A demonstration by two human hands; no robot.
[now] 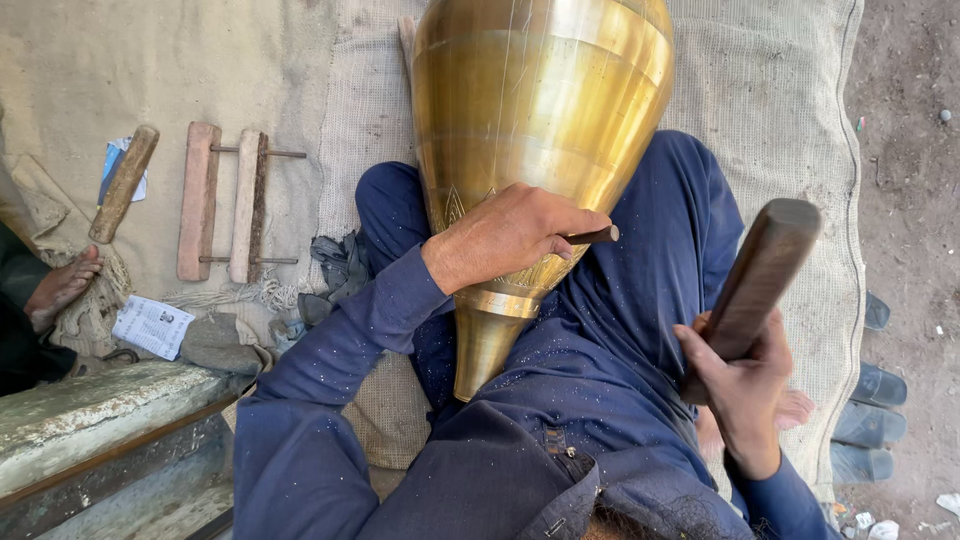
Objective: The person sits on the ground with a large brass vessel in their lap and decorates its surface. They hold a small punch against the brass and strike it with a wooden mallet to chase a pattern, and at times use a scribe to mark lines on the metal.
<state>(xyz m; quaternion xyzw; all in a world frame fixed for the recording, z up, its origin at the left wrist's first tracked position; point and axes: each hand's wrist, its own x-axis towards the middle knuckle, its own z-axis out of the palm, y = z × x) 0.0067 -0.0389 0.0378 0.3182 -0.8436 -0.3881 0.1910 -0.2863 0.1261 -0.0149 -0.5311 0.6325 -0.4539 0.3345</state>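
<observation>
A large brass vessel (530, 110), narrowing toward me, lies across my lap between my blue-clad legs. My left hand (505, 240) rests on its lower part, shut on a thin dark chisel (597, 236) whose tip meets the engraved band of the brass. Off to the right, my right hand (745, 385) grips a thick wooden mallet (760, 275), raised and tilted up, apart from the vessel. Fine metal specks dot my blue clothes.
Burlap mats (770, 90) cover the ground. At left lie a wooden frame of two slats (222, 200), a wooden stick (124, 182), papers (153, 325) and cloth scraps. Another person's foot (60, 288) shows at far left. A worn bench edge (90, 410) is lower left; sandals (870, 420) lie at right.
</observation>
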